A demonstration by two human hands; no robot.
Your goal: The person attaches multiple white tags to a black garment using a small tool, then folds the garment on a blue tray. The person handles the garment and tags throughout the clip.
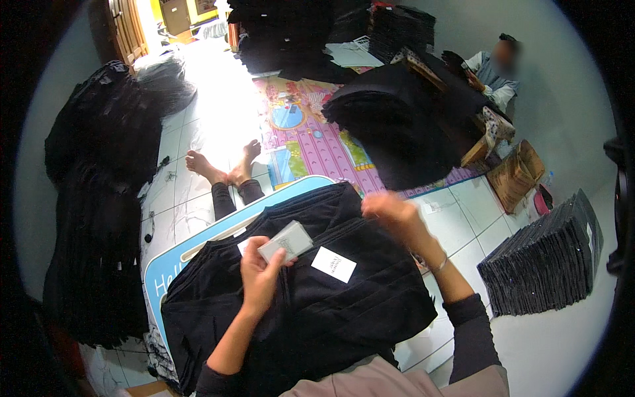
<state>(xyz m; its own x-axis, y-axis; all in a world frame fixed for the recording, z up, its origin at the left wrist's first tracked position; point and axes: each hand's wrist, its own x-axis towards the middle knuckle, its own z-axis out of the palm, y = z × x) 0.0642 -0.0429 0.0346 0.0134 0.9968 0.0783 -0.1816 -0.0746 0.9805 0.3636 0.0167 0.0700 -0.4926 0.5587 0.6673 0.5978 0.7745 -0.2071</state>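
Above blk garments, card stack pinched btwn L fingers, R fingers rt of it, blurry, can't tell state.

Light is pouring through the doorway and glaring on the white tiles; a colourful mat is covering part of them; pale walls are flanking the room.

A stack of small grey-white rectangular paper cards is held above layered black fabric garments, on which one white printed card is laid.
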